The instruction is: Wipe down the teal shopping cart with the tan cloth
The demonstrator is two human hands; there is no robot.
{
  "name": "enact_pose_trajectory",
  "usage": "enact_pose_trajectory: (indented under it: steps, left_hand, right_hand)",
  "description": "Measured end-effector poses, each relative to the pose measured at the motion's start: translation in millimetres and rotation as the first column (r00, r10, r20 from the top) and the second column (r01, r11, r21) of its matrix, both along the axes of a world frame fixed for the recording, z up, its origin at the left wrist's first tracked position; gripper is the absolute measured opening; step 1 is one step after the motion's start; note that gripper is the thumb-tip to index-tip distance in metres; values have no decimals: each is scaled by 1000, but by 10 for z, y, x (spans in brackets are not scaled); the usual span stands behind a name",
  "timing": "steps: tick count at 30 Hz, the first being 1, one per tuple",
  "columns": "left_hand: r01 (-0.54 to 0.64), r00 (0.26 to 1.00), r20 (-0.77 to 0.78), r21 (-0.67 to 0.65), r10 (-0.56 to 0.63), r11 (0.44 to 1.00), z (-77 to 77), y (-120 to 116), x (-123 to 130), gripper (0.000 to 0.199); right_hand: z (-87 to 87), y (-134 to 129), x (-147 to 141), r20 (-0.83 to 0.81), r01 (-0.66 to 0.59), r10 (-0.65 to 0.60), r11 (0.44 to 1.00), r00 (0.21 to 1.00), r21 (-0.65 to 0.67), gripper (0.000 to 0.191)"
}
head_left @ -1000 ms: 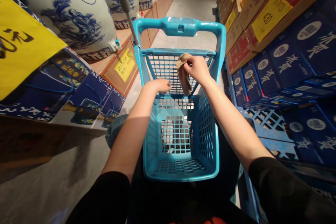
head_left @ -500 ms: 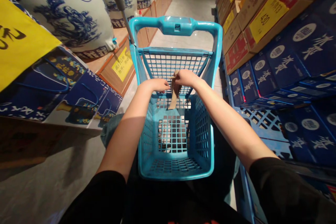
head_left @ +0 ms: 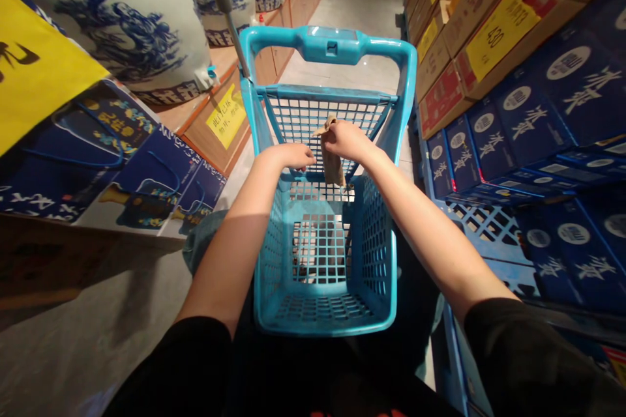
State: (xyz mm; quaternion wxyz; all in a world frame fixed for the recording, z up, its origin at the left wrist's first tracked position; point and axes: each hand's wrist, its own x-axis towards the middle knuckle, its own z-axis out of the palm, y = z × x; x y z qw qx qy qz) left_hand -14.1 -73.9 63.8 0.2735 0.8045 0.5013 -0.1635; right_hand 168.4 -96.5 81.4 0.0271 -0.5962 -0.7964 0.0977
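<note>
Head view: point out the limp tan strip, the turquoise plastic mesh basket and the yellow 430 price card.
Limp tan strip [head_left: 333,163]: head view, on its hanging lower part.
Turquoise plastic mesh basket [head_left: 327,45]: head view, on its top handle.
Yellow 430 price card [head_left: 499,29]: head view, on its printed middle.

Your basket cart [head_left: 332,44]: glossy blue plastic. The tan strip [head_left: 332,161]: matt and soft, cloth or paper, can't tell which. Jars [head_left: 132,32]: glossy glazed ceramic. Boxes [head_left: 489,32]: matt cardboard. Shelf front [head_left: 200,137]: smooth wood. Floor [head_left: 352,6]: smooth, faint sheen.
</note>
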Motion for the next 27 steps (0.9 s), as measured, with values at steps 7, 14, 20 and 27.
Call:
enact_pose_trajectory:
  steps: [7,14,20,27]
  left_hand:
    - [22,999,-38,-16,-23,1000,11,-7,6,45]
    - [9,999,-53,-14,-10,1000,14,-21,7,44]
    - [-2,998,-66,-35,0,999,-40,26,8,44]
    - [-1,997,-74,-41,-2,999,-7,-2,23,48]
  right_hand:
    - [62,-29,-13,30,-60,65,989,997,-137,30]
    - [36,24,39,-86,28,-21,996,996,82,41]
    - [-80,15,-35,20,-99,102,988,995,-117,37]
    - [39,49,65,-165,60,-8,949,986,310,41]
